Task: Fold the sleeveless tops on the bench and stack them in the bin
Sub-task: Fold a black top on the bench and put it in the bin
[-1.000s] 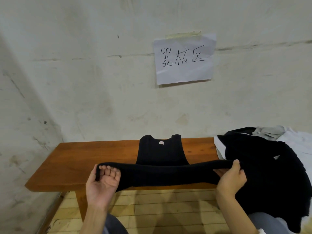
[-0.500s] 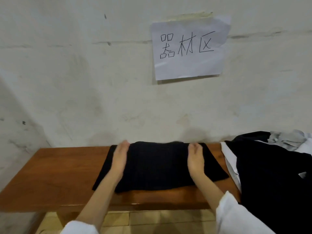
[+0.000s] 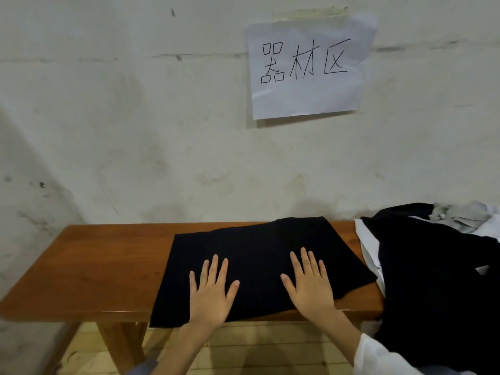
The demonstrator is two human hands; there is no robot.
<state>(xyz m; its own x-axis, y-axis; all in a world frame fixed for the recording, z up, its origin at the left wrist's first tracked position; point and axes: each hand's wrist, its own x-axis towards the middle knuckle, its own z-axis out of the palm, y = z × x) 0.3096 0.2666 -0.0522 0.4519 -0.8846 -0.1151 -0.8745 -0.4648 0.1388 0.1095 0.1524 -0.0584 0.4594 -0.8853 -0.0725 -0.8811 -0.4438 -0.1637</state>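
A black sleeveless top (image 3: 259,253) lies folded in half on the wooden bench (image 3: 102,261), its near edge hanging slightly over the front. My left hand (image 3: 211,293) presses flat on its near left part, fingers spread. My right hand (image 3: 308,285) lies flat on its near right part, fingers straight. A heap of black, white and grey tops (image 3: 438,266) covers the bench's right end. No bin is in view.
The bench stands against a pale wall with a taped paper sign (image 3: 308,69). Bare bench surface extends left of the folded top. A wooden leg (image 3: 121,345) and a tiled floor (image 3: 243,350) show below the front edge.
The top's lower half was lifted and folded up over the upper half. My hands then slid from its far edge back to the near part, flattening it.
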